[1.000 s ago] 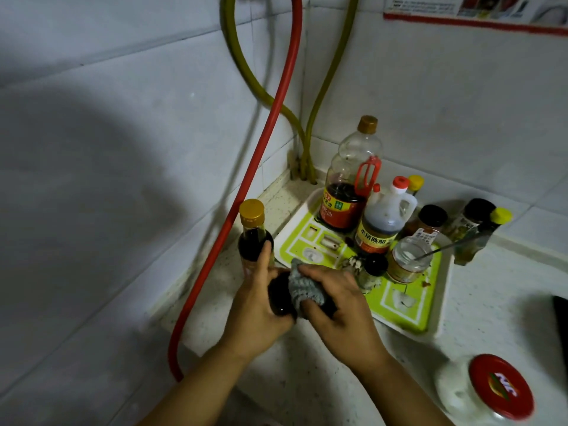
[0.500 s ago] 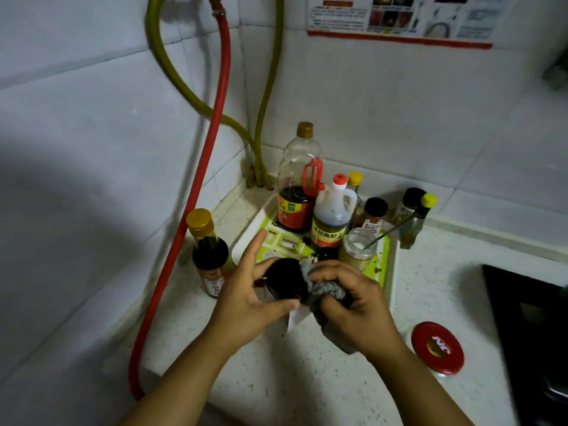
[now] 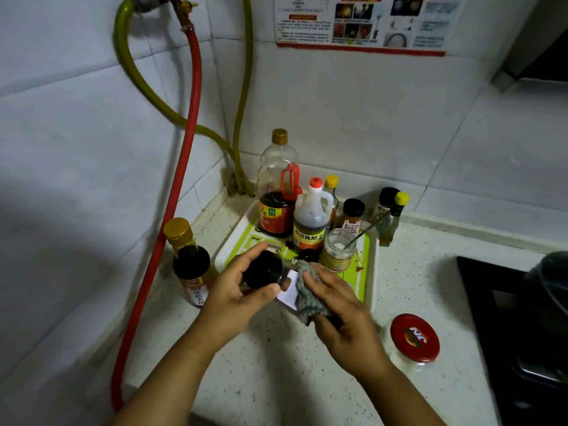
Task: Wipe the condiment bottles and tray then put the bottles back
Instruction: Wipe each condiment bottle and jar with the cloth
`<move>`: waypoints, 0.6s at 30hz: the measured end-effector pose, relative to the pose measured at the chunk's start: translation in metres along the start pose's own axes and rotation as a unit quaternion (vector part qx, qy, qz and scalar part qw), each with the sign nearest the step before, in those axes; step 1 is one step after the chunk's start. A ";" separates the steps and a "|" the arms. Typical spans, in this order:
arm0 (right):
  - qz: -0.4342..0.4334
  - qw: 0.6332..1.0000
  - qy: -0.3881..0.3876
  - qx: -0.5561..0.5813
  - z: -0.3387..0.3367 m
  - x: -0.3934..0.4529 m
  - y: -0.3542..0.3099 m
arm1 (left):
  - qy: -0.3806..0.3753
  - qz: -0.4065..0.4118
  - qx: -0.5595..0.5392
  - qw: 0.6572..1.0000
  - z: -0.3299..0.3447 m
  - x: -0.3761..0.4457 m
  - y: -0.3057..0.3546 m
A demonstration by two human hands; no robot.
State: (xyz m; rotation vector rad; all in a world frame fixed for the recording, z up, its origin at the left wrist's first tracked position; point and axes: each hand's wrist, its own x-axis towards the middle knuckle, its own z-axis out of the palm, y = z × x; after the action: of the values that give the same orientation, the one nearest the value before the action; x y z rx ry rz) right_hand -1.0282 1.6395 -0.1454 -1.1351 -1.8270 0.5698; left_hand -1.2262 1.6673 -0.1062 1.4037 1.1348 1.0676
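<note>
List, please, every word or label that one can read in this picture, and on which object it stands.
"水塔陈醋": yellow label of the vinegar jug.
"NC", roughly: red jar lid.
Soy sauce bottle, gold-capped bottle, wall poster and the held bottle: print too blurred to read.

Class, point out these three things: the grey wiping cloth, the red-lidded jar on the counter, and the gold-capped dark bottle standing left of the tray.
Grey wiping cloth [image 3: 308,295]: head view, its bunched middle.
Red-lidded jar [image 3: 414,337]: head view, lid centre.
Gold-capped dark bottle [image 3: 191,262]: head view, dark shoulder.
</note>
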 end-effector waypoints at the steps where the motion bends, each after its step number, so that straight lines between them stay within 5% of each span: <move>1: 0.017 1.000 0.009 0.007 0.000 -0.003 0.005 | 0.018 -0.004 -0.011 1.000 -0.001 0.001 -0.001; 5: 0.040 0.998 0.035 -0.021 0.004 -0.008 0.012 | 0.044 -0.014 -0.010 0.999 -0.001 0.003 -0.001; 9: -0.032 0.997 0.028 -0.065 0.018 -0.002 0.002 | 0.060 -0.004 0.030 0.998 0.010 0.002 0.000; 18: -0.060 0.996 0.011 -0.068 0.011 0.007 0.006 | 0.126 -0.067 -0.066 0.988 0.009 0.004 0.001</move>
State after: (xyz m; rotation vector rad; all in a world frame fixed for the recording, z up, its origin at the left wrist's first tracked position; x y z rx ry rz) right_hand -1.0366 1.6498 -0.1526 -1.1057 -1.9235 0.3665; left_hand -1.2166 1.6697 -0.1056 1.0949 1.2961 1.2228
